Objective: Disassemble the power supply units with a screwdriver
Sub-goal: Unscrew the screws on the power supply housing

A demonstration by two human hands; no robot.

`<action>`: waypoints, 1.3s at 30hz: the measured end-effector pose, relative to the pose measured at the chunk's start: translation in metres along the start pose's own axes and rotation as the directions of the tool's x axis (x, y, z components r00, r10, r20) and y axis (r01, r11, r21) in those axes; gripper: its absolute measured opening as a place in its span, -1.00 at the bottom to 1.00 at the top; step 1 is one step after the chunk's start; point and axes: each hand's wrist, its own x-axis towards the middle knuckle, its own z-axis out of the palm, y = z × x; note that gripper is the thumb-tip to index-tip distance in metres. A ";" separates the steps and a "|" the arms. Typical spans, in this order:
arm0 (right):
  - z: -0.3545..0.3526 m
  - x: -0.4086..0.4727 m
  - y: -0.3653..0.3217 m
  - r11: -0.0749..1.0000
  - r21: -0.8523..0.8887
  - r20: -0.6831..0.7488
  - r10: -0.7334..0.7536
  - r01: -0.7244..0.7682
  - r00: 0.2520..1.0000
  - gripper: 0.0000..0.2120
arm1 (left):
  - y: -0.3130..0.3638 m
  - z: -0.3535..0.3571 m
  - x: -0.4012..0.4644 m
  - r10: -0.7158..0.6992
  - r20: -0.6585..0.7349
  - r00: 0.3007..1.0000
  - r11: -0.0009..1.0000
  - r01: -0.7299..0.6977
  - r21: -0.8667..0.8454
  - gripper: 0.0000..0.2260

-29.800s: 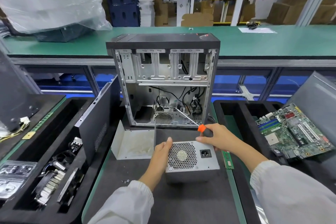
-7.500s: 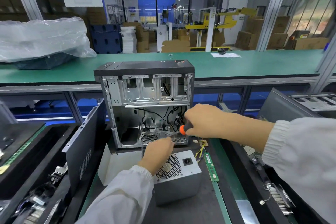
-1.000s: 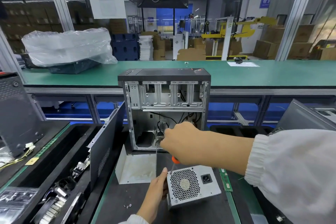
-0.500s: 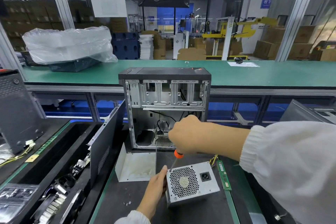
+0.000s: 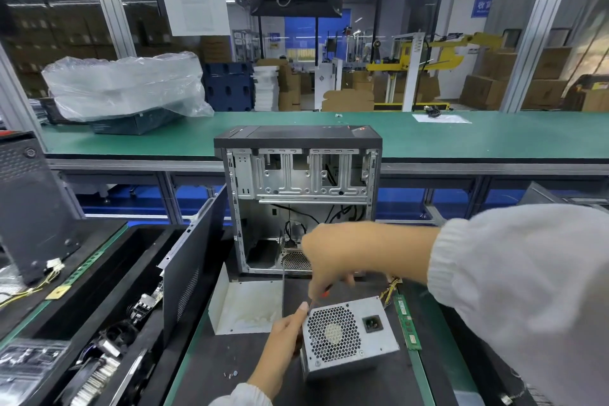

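A grey metal power supply unit lies on the dark mat, its round-holed fan grille and black socket facing up. My left hand rests against its left side, fingers straight, thumb near the top-left corner. My right hand hovers above that corner and grips an orange-handled screwdriver; its shaft slants down toward the unit's top-left corner. Most of the handle is hidden in my fist.
An open PC case stands upright just behind the unit. A black side panel leans at the left beside bins of parts. A white sheet, loose screws and a green memory stick lie on the mat.
My right hand with the screwdriver shifted slightly right and down, its tip closer to the unit's top-left corner. The left hand stays against the unit's left side.
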 end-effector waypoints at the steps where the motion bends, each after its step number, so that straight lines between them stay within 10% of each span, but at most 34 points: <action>1: -0.005 0.005 0.003 0.988 0.122 0.112 0.080 -0.093 0.990 -0.74 | 0.001 0.000 -0.001 0.002 -0.005 1.000 1.000 -0.002 0.006 -0.60; 5: -0.010 0.012 0.008 0.984 -0.015 0.213 0.174 -0.175 0.962 -0.75 | 0.003 0.000 -0.002 0.022 -0.026 0.999 0.999 -0.021 0.046 -0.60; 10: 0.006 -0.015 -0.004 0.831 -0.548 -0.207 -0.247 0.097 0.947 -0.95 | 0.004 0.001 -0.002 0.034 -0.006 0.999 0.999 -0.034 0.026 -0.61; 14: 0.031 -0.024 -0.017 0.566 -0.793 -0.126 -0.513 0.224 0.849 -0.85 | 0.003 -0.001 0.000 0.004 -0.073 0.997 0.998 0.001 0.067 -0.62; 21: 0.015 -0.011 -0.009 0.838 -0.541 -0.309 -0.281 0.075 0.909 -0.88 | 0.011 0.001 -0.004 -0.002 -0.022 1.000 1.000 0.003 0.029 -0.50; 26: 0.002 0.001 0.007 0.965 -0.256 -0.073 0.035 -0.052 0.997 -0.62 | 0.015 0.003 -0.010 0.011 -0.019 1.000 1.000 -0.011 0.007 -0.48; 33: 0.016 -0.012 -0.002 0.827 -0.558 -0.240 -0.238 0.067 0.941 -0.94 | 0.011 0.001 -0.006 0.021 -0.023 1.000 1.000 -0.021 0.022 -0.56; 39: 0.043 -0.029 -0.021 0.498 -0.848 -0.125 -0.518 0.179 0.846 -0.85 | 0.007 0.000 0.008 -0.057 -0.197 0.979 0.995 0.071 0.063 -0.66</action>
